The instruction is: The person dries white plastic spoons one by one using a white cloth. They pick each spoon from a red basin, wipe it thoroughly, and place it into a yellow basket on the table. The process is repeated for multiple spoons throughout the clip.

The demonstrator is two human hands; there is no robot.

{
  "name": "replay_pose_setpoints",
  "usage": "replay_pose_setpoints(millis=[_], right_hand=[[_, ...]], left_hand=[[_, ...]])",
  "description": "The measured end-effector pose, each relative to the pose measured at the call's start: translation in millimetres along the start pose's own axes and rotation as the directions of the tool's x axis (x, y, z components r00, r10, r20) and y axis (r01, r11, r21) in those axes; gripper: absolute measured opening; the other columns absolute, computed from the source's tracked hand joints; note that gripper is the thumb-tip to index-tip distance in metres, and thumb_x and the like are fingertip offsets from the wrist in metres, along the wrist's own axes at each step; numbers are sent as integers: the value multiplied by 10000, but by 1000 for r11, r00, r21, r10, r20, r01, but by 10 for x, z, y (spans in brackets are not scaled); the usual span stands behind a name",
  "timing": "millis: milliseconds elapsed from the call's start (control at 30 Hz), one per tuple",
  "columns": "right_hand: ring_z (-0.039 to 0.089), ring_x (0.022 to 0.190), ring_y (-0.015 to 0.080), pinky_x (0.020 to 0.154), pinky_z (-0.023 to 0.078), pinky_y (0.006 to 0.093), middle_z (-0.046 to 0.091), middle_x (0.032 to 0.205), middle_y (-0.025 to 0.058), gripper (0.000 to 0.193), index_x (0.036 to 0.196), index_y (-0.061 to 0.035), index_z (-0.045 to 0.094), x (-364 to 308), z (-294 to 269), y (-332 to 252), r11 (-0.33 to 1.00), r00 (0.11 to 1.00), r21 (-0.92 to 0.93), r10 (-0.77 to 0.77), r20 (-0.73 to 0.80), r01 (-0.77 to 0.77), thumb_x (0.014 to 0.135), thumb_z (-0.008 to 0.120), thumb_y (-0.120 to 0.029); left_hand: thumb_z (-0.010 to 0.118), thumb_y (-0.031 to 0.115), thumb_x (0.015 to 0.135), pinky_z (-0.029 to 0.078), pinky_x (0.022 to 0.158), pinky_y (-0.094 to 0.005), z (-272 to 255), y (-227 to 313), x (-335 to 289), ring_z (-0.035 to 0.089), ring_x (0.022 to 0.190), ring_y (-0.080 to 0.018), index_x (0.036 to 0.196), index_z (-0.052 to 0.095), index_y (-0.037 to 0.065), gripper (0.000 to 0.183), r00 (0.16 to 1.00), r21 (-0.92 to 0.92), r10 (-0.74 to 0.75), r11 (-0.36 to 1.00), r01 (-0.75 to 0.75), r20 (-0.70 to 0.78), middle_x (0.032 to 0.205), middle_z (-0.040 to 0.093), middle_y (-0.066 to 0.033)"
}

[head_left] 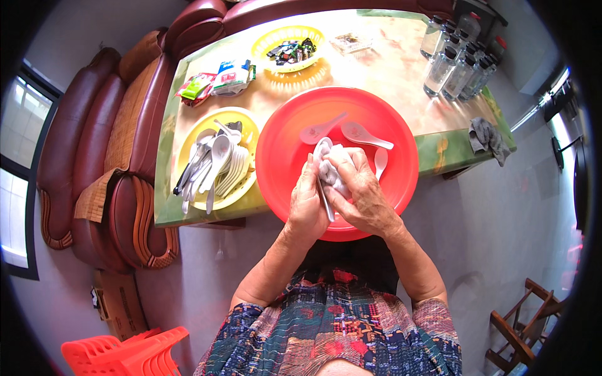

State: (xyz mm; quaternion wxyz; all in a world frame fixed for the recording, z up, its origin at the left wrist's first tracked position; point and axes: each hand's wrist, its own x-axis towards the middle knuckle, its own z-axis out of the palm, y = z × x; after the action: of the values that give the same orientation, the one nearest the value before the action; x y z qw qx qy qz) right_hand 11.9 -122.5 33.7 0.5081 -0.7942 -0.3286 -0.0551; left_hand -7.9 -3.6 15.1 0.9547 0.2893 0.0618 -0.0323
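Observation:
Over a large red basin (282, 138), my left hand (303, 203) is closed around a white soup spoon (322, 146), its bowl pointing away from me and its handle running down between my hands. My right hand (371, 199) grips a bunched white cloth (333, 177) and presses it against the spoon. Inside the basin lie a white spoon with a printed mark (369, 135), another spoon (380, 160) partly behind my right hand, and a third spoon (321, 128) that looks reddish, perhaps under water. Left of the basin, a yellow basket (252, 131) holds several white spoons (221, 153) and other utensils.
The basin overhangs the near edge of a marbled table (276, 94). Farther back are plastic packets (231, 78), a yellow basket of small packets (260, 45) and several dark-capped glass bottles (441, 70). A grey cloth (488, 139) hangs at the right edge. Red stools (125, 351) stand lower left.

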Motion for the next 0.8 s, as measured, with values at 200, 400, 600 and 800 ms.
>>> replay_pose_setpoints(millis=[200, 400, 600, 800], right_hand=[[503, 982, 360, 828, 455, 430, 483, 1016, 199, 452, 1156, -15, 523, -14, -23, 35, 999, 999, 34, -30, 46, 28, 721, 649, -21], [546, 871, 344, 735, 479, 416, 495, 995, 185, 397, 1101, -66, 601, 120, 163, 193, 974, 939, -210, -149, -309, 85, 716, 693, -38], [552, 885, 295, 732, 477, 389, 500, 995, 146, 345, 1092, -62, 605, 178, 157, 86, 985, 917, -114, 75, -392, -129, 761, 666, 12], [542, 899, 302, 754, 466, 385, 519, 986, 158, 319, 1104, -9, 580, 122, 122, 45, 989, 956, -12, 138, -259, -146, 789, 630, -20]], left_hand=[[279, 360, 1017, 422, 994, -370, -224, 40, 5, 527, 1138, -219, 1296, 421, 42, 447, 977, -91, -72, 992, 92, 201, 1213, 544, -110], [285, 261, 1018, 371, 1030, -348, 15, 44, -6, 448, 1216, -198, 1361, 341, 35, 414, 997, 56, -12, 998, 9, 71, 1317, 454, -98], [255, 310, 1020, 308, 1086, -380, 63, -23, -38, 397, 1279, -230, 1385, 308, 11, 475, 998, 94, -25, 995, 19, 63, 1366, 421, -125], [251, 316, 1020, 319, 1078, -382, 17, -80, -2, 421, 1255, -224, 1372, 329, 24, 463, 999, 50, -11, 999, 9, 51, 1342, 444, -119]])
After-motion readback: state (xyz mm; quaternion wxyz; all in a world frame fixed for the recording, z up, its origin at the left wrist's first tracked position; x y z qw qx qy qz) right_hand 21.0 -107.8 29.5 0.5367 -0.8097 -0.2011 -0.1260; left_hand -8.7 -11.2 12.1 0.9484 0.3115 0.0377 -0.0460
